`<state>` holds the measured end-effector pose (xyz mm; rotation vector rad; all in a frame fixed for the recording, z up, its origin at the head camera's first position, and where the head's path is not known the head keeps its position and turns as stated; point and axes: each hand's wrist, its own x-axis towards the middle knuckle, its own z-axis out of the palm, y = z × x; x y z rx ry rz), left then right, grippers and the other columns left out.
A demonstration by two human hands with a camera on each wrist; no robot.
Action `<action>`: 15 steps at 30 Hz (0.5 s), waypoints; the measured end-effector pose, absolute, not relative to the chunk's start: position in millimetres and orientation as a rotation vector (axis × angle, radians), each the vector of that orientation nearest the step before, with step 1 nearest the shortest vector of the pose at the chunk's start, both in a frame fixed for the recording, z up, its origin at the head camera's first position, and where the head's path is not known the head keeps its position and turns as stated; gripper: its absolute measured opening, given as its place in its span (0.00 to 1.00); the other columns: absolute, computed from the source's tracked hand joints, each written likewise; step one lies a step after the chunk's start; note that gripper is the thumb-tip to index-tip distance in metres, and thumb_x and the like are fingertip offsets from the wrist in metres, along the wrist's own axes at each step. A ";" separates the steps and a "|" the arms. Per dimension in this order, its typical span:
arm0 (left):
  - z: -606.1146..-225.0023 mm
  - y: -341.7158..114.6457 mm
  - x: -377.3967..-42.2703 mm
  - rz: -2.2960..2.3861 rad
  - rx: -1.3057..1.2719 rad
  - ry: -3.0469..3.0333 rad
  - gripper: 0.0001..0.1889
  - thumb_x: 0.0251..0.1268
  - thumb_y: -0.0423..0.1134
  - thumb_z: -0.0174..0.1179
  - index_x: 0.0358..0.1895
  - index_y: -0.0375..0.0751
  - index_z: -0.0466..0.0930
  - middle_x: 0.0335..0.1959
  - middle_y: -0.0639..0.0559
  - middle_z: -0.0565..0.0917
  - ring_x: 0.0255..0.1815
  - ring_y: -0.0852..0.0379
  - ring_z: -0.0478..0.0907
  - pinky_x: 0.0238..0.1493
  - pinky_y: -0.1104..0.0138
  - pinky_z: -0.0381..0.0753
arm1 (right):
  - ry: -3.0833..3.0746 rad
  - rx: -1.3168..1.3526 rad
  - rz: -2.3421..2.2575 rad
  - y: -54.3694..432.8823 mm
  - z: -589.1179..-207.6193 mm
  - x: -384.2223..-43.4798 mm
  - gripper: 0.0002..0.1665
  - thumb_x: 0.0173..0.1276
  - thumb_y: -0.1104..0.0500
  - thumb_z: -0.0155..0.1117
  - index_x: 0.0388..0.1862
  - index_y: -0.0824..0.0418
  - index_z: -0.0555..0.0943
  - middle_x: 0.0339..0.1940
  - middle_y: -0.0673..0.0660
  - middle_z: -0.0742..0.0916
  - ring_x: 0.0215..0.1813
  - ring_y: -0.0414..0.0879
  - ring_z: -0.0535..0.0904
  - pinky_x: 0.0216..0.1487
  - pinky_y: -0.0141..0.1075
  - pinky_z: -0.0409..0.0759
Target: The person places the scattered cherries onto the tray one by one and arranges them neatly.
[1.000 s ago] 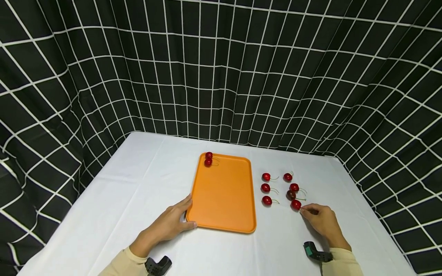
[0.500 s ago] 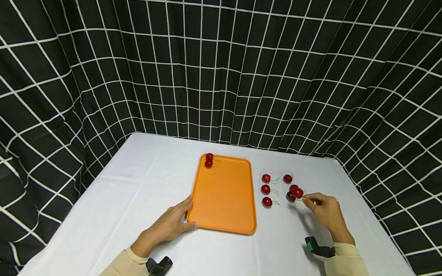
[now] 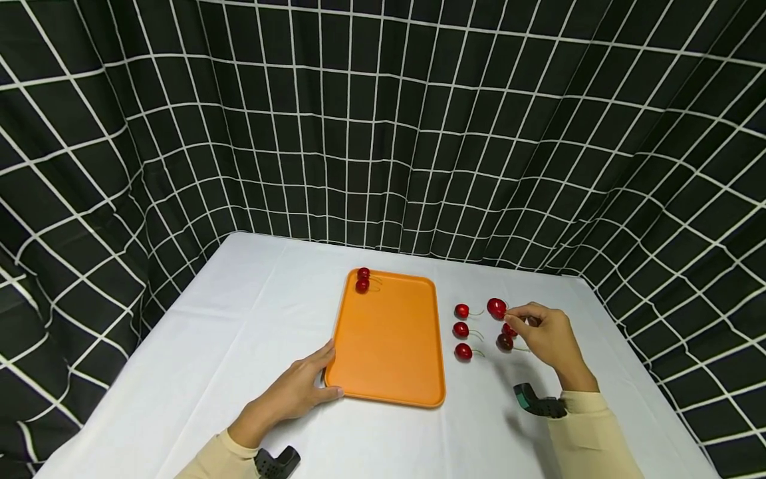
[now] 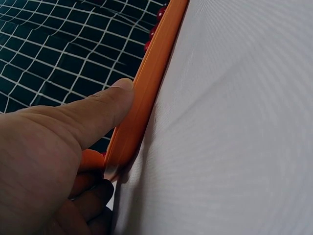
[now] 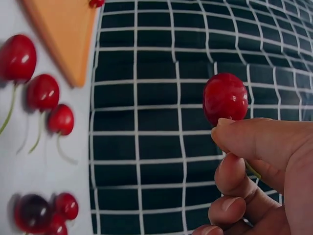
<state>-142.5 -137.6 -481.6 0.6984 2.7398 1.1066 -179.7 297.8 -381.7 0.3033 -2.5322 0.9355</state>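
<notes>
My right hand (image 3: 547, 336) pinches a red cherry (image 5: 225, 98) by its stem end between thumb and fingertips, holding it above the table at the right. A dark cherry (image 3: 505, 342) and a red cherry (image 3: 510, 329) lie beneath that hand; another is mostly hidden in the head view. At the near left corner of an orange tray (image 3: 389, 346), my left hand (image 3: 293, 389) grips it, thumb (image 4: 110, 100) on the near wall and fingers at the left side. Two cherries (image 3: 362, 286) with stems sit in the tray's far left corner.
Three red cherries (image 3: 461, 330) lie in a column between the tray and the right hand, stems pointing right. The white tablecloth (image 3: 239, 319) covers the table. A black curtain with white grid lines (image 3: 377, 133) hangs around its back and sides.
My right hand has lifted the nearest cherry of the right group and carried it away from me, then leftward over the farthest one. The left hand and tray have stayed put.
</notes>
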 end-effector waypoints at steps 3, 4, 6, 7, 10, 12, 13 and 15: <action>-481.0 -137.4 -142.8 1.104 0.701 2.742 0.43 0.60 0.51 0.67 0.70 0.26 0.61 0.75 0.43 0.54 0.72 0.44 0.54 0.68 0.51 0.58 | -2.538 0.321 0.959 288.7 -376.0 -184.3 0.03 0.62 0.64 0.70 0.32 0.63 0.88 0.21 0.51 0.81 0.25 0.46 0.66 0.18 0.33 0.61; -480.9 -137.4 -142.9 1.103 0.700 2.742 0.43 0.59 0.51 0.67 0.70 0.26 0.61 0.75 0.43 0.54 0.72 0.44 0.54 0.68 0.51 0.58 | -2.543 0.326 0.972 285.6 -374.4 -186.1 0.03 0.62 0.64 0.70 0.32 0.63 0.88 0.21 0.51 0.81 0.25 0.46 0.66 0.18 0.33 0.61; -480.7 -137.3 -143.2 1.101 0.701 2.742 0.43 0.59 0.51 0.67 0.70 0.26 0.60 0.75 0.43 0.54 0.72 0.44 0.54 0.68 0.51 0.58 | -2.546 0.342 0.992 279.4 -371.5 -190.7 0.03 0.63 0.64 0.70 0.33 0.63 0.88 0.20 0.51 0.79 0.24 0.47 0.66 0.18 0.33 0.62; -480.7 -137.3 -143.2 1.101 0.701 2.741 0.43 0.59 0.51 0.67 0.70 0.26 0.60 0.75 0.43 0.54 0.72 0.44 0.54 0.68 0.51 0.58 | -2.545 0.350 1.003 276.3 -370.4 -193.1 0.03 0.63 0.64 0.70 0.32 0.63 0.88 0.19 0.52 0.78 0.24 0.47 0.66 0.18 0.34 0.62; -480.6 -137.2 -142.8 1.106 0.700 2.738 0.43 0.59 0.51 0.67 0.70 0.26 0.61 0.75 0.43 0.54 0.72 0.44 0.54 0.68 0.51 0.58 | -2.533 0.387 1.024 265.4 -367.7 -200.3 0.03 0.62 0.65 0.70 0.32 0.64 0.88 0.18 0.53 0.75 0.23 0.47 0.66 0.17 0.34 0.61; -480.7 -137.0 -142.3 1.110 0.700 2.736 0.43 0.59 0.51 0.68 0.70 0.26 0.61 0.75 0.43 0.54 0.72 0.44 0.54 0.68 0.51 0.58 | -2.520 0.423 1.038 256.8 -366.2 -205.4 0.03 0.62 0.65 0.70 0.33 0.65 0.88 0.17 0.53 0.74 0.22 0.47 0.65 0.17 0.34 0.60; -480.9 -136.7 -142.0 1.112 0.699 2.735 0.43 0.59 0.51 0.68 0.70 0.26 0.61 0.75 0.43 0.54 0.72 0.44 0.54 0.68 0.51 0.59 | -2.515 0.438 1.041 252.2 -365.5 -207.7 0.03 0.62 0.66 0.70 0.33 0.64 0.88 0.17 0.53 0.74 0.22 0.48 0.65 0.17 0.34 0.60; -481.4 -136.2 -141.5 1.114 0.701 2.733 0.43 0.59 0.51 0.68 0.70 0.26 0.61 0.75 0.43 0.54 0.72 0.44 0.55 0.68 0.51 0.59 | -2.509 0.464 1.039 243.0 -364.9 -212.5 0.02 0.62 0.65 0.70 0.32 0.63 0.88 0.17 0.52 0.73 0.22 0.48 0.65 0.17 0.34 0.59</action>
